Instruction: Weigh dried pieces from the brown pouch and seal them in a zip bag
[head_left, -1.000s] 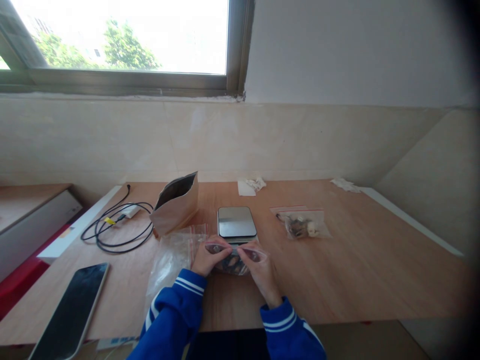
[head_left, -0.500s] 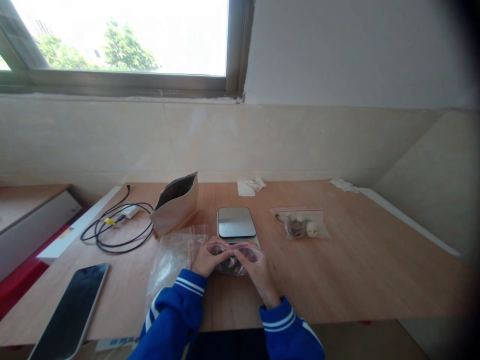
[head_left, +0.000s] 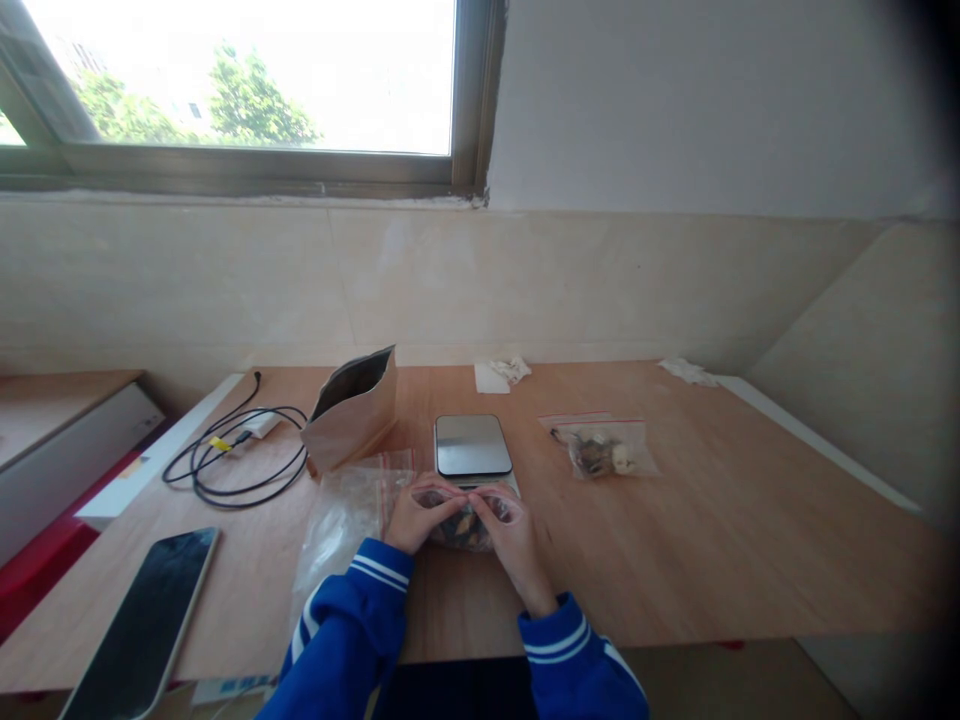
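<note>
Both hands pinch the top edge of a clear zip bag [head_left: 463, 532] with dark, mixed dried pieces inside. My left hand [head_left: 417, 515] grips the left part of the bag's mouth, and my right hand [head_left: 514, 535] grips the right part, thumbs close together at the middle. Just beyond the hands lies a small digital scale [head_left: 472, 445] with a silver plate, its front partly hidden by the fingers. Beside my left hand rest flat, clear zip bags [head_left: 341, 520] with red seal lines. A second filled zip bag [head_left: 604, 455] lies to the right of the scale.
An opened brown paper pouch [head_left: 356, 420] stands at the back left. Left of it are a coiled black cable [head_left: 196, 470] and a white adapter [head_left: 262, 424]. A phone [head_left: 142, 625] lies at the front left edge. Crumpled tissues [head_left: 512, 370] lie near the wall.
My right hand has shifted slightly left along the bag's mouth, its fingers still pinching. My left hand stays nearly in place.
</note>
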